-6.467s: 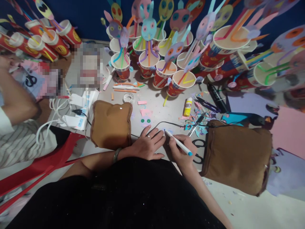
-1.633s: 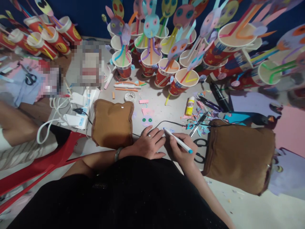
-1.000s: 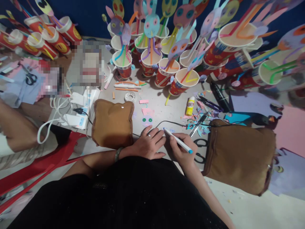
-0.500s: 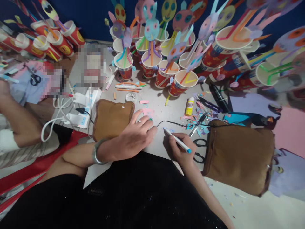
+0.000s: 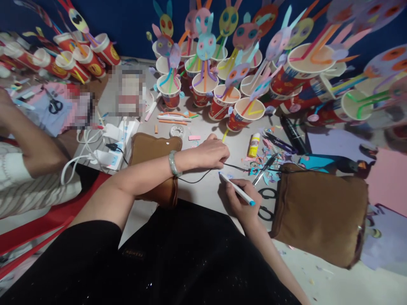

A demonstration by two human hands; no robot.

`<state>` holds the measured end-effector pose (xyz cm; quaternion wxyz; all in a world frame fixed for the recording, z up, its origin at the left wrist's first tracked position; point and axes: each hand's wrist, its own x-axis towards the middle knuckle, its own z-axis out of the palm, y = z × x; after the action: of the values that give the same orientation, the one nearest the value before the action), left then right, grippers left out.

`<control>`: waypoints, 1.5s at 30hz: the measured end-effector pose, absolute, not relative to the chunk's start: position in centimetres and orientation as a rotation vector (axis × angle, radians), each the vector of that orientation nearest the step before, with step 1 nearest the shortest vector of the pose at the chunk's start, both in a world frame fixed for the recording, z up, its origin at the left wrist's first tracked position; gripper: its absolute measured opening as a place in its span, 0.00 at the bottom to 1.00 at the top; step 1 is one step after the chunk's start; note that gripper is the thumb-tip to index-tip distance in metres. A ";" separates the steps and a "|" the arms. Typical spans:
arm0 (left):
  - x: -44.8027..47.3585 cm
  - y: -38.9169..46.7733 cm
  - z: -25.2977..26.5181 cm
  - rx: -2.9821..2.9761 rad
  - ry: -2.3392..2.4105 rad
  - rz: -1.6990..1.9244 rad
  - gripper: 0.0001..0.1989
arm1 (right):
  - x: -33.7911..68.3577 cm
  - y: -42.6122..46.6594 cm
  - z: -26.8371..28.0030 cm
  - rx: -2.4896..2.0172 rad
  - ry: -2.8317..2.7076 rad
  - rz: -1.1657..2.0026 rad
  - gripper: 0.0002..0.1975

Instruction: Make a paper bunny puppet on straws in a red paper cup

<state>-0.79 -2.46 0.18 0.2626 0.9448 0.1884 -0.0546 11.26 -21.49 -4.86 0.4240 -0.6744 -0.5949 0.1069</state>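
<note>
My right hand (image 5: 242,198) grips a white felt-tip marker (image 5: 237,190) with a blue end, its tip pointing down at the table near a faint blue mark. My left hand (image 5: 215,153) is closed with its fingers curled under, just beyond the marker tip. Whether anything is in those fingers is hidden. A thin black cable (image 5: 194,182) runs beneath or beside the left hand. My left forearm crosses over a brown cushion-like pad (image 5: 155,149). Black-handled scissors (image 5: 267,202) lie right of my right hand, partly under a second brown pad (image 5: 321,214).
Paper cups (image 5: 243,113) with paper animal heads on straws crowd the back. A yellow glue stick (image 5: 253,145), a silver pen (image 5: 264,169) and paper scraps (image 5: 270,154) lie at the right. White power strips (image 5: 110,157) are at the left, beside another person's arm (image 5: 34,140).
My left hand has moved right and away from me, and its fingers have curled in. My right hand keeps the marker in nearly the same place. The view has shifted slightly.
</note>
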 end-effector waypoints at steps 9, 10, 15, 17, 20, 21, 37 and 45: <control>-0.4 -2.3 0.5 2.513 0.477 -0.198 0.06 | 11.2 -21.5 -4.9 -1.700 -1.487 0.275 0.06; -0.4 -2.2 0.5 2.514 0.472 -0.198 0.07 | 11.2 -21.5 -4.9 -1.696 -1.490 0.267 0.05; -0.4 -2.1 -0.1 2.521 0.475 -0.158 0.09 | 11.3 -21.5 -4.9 -1.694 -1.509 0.246 0.05; -0.4 -2.1 -0.2 2.513 0.484 -0.146 0.10 | 11.3 -21.5 -5.0 -1.687 -1.515 0.242 0.05; -0.4 -2.0 -0.2 2.493 0.493 -0.157 0.11 | 11.4 -21.6 -5.0 -1.675 -1.510 0.253 0.05; -0.4 -2.0 -0.2 2.489 0.491 -0.163 0.11 | 11.4 -21.6 -5.0 -1.679 -1.505 0.261 0.05; -0.3 -1.7 -0.7 2.448 0.520 -0.164 0.12 | 11.4 -21.7 -4.9 -1.721 -1.480 0.281 0.06; -0.2 -1.8 -0.6 2.458 0.528 -0.201 0.12 | 11.2 -21.7 -4.8 -1.755 -1.472 0.290 0.06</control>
<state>-0.21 -1.76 -0.63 0.3048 0.9283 0.1992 -0.0760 11.25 -21.65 -4.75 0.4045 -0.6950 -0.5832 0.1150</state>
